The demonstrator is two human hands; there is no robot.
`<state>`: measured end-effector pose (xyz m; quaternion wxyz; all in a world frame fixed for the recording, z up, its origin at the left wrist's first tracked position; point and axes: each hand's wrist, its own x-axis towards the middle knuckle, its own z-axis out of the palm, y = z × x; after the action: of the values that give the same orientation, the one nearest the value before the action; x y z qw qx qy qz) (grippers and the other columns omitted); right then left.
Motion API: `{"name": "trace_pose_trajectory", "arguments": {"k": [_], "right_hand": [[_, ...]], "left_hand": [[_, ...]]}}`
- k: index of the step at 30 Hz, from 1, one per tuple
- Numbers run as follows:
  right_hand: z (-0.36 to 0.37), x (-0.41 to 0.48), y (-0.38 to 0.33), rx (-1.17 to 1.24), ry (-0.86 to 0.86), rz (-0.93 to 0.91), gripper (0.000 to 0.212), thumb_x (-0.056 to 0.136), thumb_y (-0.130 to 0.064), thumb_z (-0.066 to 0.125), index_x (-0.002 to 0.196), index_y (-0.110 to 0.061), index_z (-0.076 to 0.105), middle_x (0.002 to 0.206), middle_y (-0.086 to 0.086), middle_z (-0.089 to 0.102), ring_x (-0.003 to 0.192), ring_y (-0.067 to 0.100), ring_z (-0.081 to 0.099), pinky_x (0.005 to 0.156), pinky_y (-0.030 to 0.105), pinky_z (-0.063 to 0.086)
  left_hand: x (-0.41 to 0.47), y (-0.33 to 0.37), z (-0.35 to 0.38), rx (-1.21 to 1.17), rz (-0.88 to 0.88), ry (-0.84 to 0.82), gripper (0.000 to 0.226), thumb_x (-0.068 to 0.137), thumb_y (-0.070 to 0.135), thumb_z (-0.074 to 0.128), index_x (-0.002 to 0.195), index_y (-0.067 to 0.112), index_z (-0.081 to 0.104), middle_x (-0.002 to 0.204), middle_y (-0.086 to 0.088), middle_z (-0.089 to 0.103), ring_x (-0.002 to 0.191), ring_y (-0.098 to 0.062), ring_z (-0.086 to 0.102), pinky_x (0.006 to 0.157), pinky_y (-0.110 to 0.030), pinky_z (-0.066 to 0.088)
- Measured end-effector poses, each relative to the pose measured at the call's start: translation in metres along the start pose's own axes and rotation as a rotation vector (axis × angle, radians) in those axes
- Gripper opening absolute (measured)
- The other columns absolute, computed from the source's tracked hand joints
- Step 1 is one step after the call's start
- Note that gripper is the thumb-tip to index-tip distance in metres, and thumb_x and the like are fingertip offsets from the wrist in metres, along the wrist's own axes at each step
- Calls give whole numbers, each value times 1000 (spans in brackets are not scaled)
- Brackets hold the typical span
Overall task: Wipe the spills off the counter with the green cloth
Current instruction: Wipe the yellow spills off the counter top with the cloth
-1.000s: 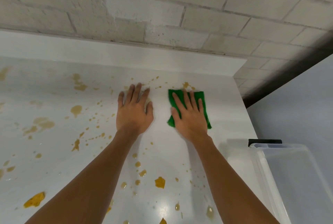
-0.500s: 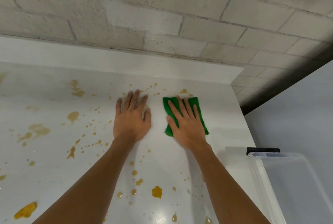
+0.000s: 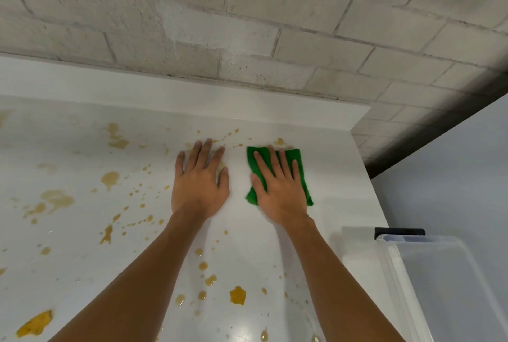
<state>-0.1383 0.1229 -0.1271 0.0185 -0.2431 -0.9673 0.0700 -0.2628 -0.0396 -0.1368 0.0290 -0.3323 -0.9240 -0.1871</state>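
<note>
A green cloth [image 3: 254,160] lies flat on the white counter [image 3: 338,176] near its far right corner. My right hand [image 3: 279,187] presses on it with straight, spread fingers and covers most of it. Just left of it, my left hand [image 3: 199,182] rests flat on the bare counter, fingers straight. Yellow-brown spills [image 3: 237,295] dot the counter: drops beyond my fingertips, a small blot [image 3: 279,141] at the cloth's far edge, bigger patches [image 3: 55,201] to the left and blobs near the front.
A raised white backsplash [image 3: 165,94] runs along the counter's far edge under a grey block wall [image 3: 247,25]. A clear plastic bin [image 3: 445,286] with a black clip stands off the counter's right edge. A pale wall rises at the right.
My right hand and the cloth have slid slightly left and towards me, then stayed about there. My left hand has kept its place on the counter. The view has tilted a little.
</note>
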Motion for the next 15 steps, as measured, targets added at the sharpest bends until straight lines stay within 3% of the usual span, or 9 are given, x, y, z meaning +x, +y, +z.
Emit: {"name": "trace_pose_trajectory", "arguments": {"k": [3, 5, 11, 15], "right_hand": [[0, -31, 8, 15, 6, -75, 62, 110, -59, 18, 169, -39, 16, 179, -5, 4, 166, 19, -3, 134, 50, 0], [-3, -45, 21, 28, 18, -12, 63, 109, -63, 16, 169, -44, 12, 179, -10, -1, 165, 14, -8, 134, 47, -4], [-8, -2, 32, -9, 1, 245, 74, 102, -64, 4, 170, -37, 10, 180, 1, 0, 166, 28, -2, 133, 55, -1], [-4, 22, 9, 13, -30, 182, 77, 98, -62, -1, 170, -36, 9, 180, 2, -2, 166, 30, -3, 132, 57, -2]], "left_hand": [[-1, -1, -1, 14, 6, -9, 65, 102, 47, 23, 162, 26, 36, 172, -3, 25, 161, -23, 16, 130, -53, 10], [-1, -2, -1, 14, 4, -7, 65, 102, 47, 23, 162, 26, 35, 173, -2, 24, 161, -23, 14, 130, -53, 9], [0, -1, 3, 13, 2, 0, 63, 103, 46, 26, 162, 27, 37, 173, -2, 23, 161, -21, 14, 130, -52, 8], [1, -2, 4, 19, 8, 10, 63, 103, 46, 25, 162, 26, 37, 173, -2, 25, 161, -22, 15, 130, -53, 9]]}}
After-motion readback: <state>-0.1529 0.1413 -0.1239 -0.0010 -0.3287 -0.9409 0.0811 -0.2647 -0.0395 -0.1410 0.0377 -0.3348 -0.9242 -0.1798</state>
